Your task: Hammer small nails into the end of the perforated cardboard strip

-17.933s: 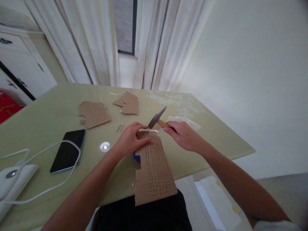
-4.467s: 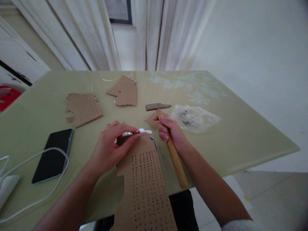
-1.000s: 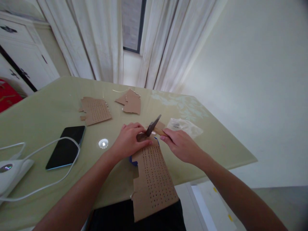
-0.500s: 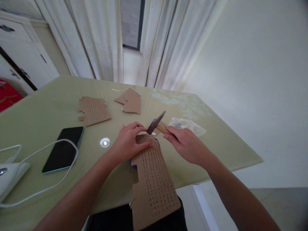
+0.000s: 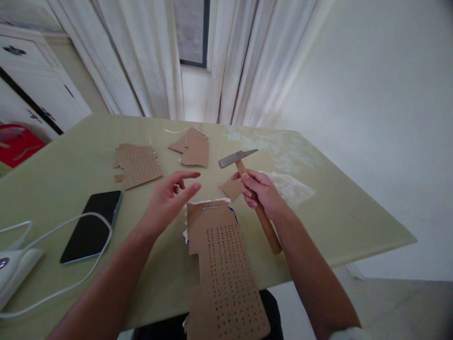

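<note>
Near the table's (image 5: 71, 165) front edge, left hand (image 5: 166, 200) has lifted off perforated cardboard (image 5: 221, 264), fingers spread, empty; right hand (image 5: 258, 193) grips raised hammer (image 5: 244, 174); strike apparently done.

the right hand (image 5: 259, 191) held a hammer (image 5: 247, 186) by its wooden handle, with the metal head up over the green table (image 5: 339, 208). the left hand (image 5: 166, 200) was open, fingers spread, just above the top end of a long cardboard strip (image 5: 222, 269) full of little holes. a small scrap (image 5: 230, 188) lay near the hammer. farther back lay two more cardboard pieces (image 5: 138, 164) (image 5: 193, 148). a black phone (image 5: 92, 225) and a white cable (image 5: 67, 278) sat on the left. a clear plastic bag (image 5: 292, 186) lay by the right hand.
</note>
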Motion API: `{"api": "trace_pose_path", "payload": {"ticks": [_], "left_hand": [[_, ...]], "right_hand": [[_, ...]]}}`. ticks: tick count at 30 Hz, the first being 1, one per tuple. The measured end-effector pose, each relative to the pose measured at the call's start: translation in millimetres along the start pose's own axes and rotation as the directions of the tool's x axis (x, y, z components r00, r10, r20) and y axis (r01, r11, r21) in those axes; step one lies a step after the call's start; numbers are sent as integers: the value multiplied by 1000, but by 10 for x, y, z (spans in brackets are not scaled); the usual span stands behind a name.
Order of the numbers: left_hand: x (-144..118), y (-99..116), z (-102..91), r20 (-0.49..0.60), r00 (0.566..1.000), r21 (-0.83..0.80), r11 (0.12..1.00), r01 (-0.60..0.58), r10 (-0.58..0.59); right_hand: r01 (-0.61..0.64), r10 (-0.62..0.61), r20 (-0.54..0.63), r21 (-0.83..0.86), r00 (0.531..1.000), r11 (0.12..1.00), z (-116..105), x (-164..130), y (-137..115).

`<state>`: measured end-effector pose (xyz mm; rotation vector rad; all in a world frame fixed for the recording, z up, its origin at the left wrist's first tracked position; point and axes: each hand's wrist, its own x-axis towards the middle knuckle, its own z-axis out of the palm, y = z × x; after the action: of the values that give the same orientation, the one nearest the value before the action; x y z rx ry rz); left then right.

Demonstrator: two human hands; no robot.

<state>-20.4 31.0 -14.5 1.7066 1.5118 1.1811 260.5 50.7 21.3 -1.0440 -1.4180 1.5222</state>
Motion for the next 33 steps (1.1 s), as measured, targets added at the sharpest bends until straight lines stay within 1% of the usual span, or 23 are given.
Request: {"api": "trace_pose_path", "payload": {"ticks": [1, 2, 3, 5, 7, 9, 13, 15, 17, 19, 20, 21, 22, 24, 25, 26, 29, 31, 33], "left_hand": [[43, -78, -62, -84, 995, 58, 997, 59, -54], [83, -161, -123, -164, 983, 155, 982, 106, -80], [119, -244, -179, -197, 977, 281, 950, 134, -80], [168, -391, -256, -173, 982, 501, 851, 156, -78], [188, -493, -273, -119, 986, 623, 765, 164, -115], [193, -548, -240, -84, 983, 665, 726, 176, -162], [196, -588, -137, -14, 978, 671, 723, 165, -210], [198, -612, -110, 12, 978, 682, 717, 146, -210], [196, -640, -100, 27, 980, 714, 690, 119, -196], [191, -650, -100, 18, 983, 744, 659, 109, -184], [188, -638, -103, 2, 984, 742, 660, 119, -180], [185, -610, -107, -21, 985, 716, 685, 135, -173], [179, -564, -113, -42, 986, 662, 735, 146, -158], [156, -412, -121, -77, 991, 487, 863, 132, -108], [135, -309, -121, -87, 993, 384, 917, 103, -75], [107, -191, -115, -99, 994, 297, 952, 73, -45], [-6, 206, -60, -137, 990, 91, 996, -23, 35], [-75, 450, 0, -62, 994, 24, 996, -86, 88], [-117, 620, 61, 32, 990, 18, 991, -134, 134]], "right_hand": [[-27, 26, 5, 114, 1000, 993, -6, 60, 105], [-51, 51, 6, 199, 999, 979, -10, 107, 206], [-69, 73, -5, 261, 997, 963, -13, 140, 299], [-96, 112, -27, 333, 993, 938, -23, 176, 447], [-125, 145, -29, 365, 989, 923, -39, 186, 538], [-148, 169, -19, 390, 985, 909, -56, 190, 580], [-145, 175, -27, 440, 984, 886, -60, 181, 578], [-134, 165, -32, 445, 986, 885, -46, 165, 558], [-132, 161, -26, 445, 987, 886, -26, 146, 539], [-134, 159, -20, 446, 987, 885, -6, 132, 527], [-134, 159, -19, 447, 987, 885, 4, 129, 525], [-134, 157, -16, 447, 987, 884, 13, 127, 525], [-129, 153, -17, 449, 988, 884, 21, 127, 526], [-124, 146, -13, 447, 989, 886, 33, 129, 535], [-124, 144, -11, 444, 990, 887, 37, 130, 540], [-125, 144, -8, 443, 990, 888, 40, 130, 546], [-131, 149, -7, 444, 989, 886, 49, 127, 557], [-124, 146, -15, 449, 989, 885, 55, 123, 557], [-111, 136, -24, 452, 990, 885, 59, 119, 549]]}}
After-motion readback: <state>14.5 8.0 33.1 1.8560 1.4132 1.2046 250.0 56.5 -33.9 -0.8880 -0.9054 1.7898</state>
